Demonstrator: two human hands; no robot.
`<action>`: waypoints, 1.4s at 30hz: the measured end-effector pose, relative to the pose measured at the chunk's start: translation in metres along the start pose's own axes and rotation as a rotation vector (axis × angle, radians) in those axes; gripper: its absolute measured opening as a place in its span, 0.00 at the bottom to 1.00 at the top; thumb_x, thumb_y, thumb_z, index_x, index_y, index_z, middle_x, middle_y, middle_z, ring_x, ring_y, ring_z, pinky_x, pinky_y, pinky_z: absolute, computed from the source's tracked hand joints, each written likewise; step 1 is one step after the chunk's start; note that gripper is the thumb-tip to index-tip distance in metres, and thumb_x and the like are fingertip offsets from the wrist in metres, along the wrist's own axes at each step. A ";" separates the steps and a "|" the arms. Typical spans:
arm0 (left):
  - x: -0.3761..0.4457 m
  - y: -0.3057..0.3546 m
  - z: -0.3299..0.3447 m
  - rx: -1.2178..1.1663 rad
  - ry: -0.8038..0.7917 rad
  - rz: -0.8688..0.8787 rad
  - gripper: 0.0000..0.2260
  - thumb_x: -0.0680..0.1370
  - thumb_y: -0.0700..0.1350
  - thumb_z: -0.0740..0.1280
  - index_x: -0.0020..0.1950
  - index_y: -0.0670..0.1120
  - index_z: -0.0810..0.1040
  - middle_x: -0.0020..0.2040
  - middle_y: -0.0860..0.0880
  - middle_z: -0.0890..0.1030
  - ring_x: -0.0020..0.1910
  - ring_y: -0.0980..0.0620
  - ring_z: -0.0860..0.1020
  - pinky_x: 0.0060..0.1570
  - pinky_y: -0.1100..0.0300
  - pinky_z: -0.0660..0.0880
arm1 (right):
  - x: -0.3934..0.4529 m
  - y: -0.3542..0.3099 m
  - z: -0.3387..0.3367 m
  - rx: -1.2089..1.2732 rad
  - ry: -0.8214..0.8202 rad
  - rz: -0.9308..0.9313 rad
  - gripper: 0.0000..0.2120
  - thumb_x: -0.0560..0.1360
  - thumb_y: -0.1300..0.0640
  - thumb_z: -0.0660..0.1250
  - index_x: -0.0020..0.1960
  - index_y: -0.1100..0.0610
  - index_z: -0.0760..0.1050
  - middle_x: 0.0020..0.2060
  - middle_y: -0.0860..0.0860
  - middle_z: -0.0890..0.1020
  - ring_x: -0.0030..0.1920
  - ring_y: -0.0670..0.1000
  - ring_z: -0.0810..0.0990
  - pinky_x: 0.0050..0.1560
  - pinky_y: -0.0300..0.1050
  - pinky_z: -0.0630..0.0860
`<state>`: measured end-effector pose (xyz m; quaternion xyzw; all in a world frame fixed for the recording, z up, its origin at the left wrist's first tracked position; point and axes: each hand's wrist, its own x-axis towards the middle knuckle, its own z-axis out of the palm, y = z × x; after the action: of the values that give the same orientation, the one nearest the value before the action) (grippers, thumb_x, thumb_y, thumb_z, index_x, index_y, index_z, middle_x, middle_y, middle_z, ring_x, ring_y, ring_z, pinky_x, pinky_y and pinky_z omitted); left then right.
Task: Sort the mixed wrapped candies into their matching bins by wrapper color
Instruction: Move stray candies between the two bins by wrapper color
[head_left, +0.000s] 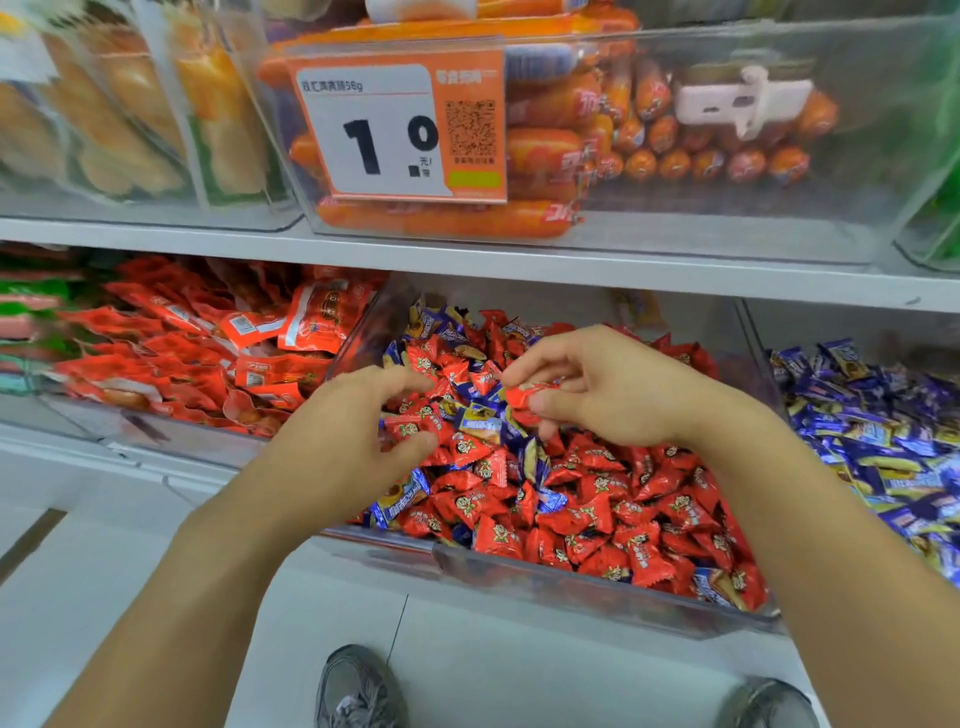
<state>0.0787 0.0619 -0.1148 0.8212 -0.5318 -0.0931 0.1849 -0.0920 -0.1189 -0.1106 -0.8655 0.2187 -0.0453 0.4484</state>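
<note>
Head view, angled down, close over candy bin (545, 564)

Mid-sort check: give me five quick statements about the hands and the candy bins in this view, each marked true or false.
1. The right hand pinches a red candy. True.
2. The middle bin holds only red candies. False: blue ones are mixed in.
3. The bin on the right holds mostly blue candies. True.
4. The left hand is in the bin of red packets. False: it is over the middle bin.
5. The price tag hangs on the middle bin. False: it is on the upper-shelf bin of sausages.
</note>
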 end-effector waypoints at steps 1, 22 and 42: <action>-0.004 0.001 -0.001 0.044 0.023 0.014 0.20 0.73 0.55 0.72 0.64 0.58 0.75 0.59 0.58 0.76 0.59 0.57 0.73 0.57 0.61 0.69 | 0.000 -0.001 0.001 -0.030 0.010 0.006 0.10 0.81 0.60 0.65 0.59 0.50 0.78 0.51 0.45 0.83 0.41 0.48 0.86 0.55 0.54 0.81; -0.015 -0.002 -0.010 -0.011 -0.062 -0.155 0.20 0.70 0.45 0.77 0.59 0.56 0.80 0.44 0.57 0.80 0.38 0.56 0.79 0.43 0.62 0.77 | -0.004 0.004 0.020 -0.457 -0.061 0.110 0.04 0.74 0.54 0.74 0.48 0.48 0.82 0.38 0.44 0.82 0.39 0.43 0.80 0.42 0.39 0.75; 0.041 0.035 0.049 0.136 -0.040 0.138 0.19 0.77 0.50 0.66 0.68 0.51 0.72 0.58 0.49 0.70 0.59 0.49 0.70 0.56 0.55 0.71 | -0.002 0.004 0.009 -0.097 0.022 0.210 0.14 0.77 0.62 0.58 0.43 0.50 0.80 0.37 0.48 0.84 0.31 0.45 0.77 0.35 0.42 0.73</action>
<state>0.0495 0.0019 -0.1442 0.7913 -0.5957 -0.0600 0.1239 -0.0930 -0.1132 -0.1183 -0.8578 0.3150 0.0032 0.4060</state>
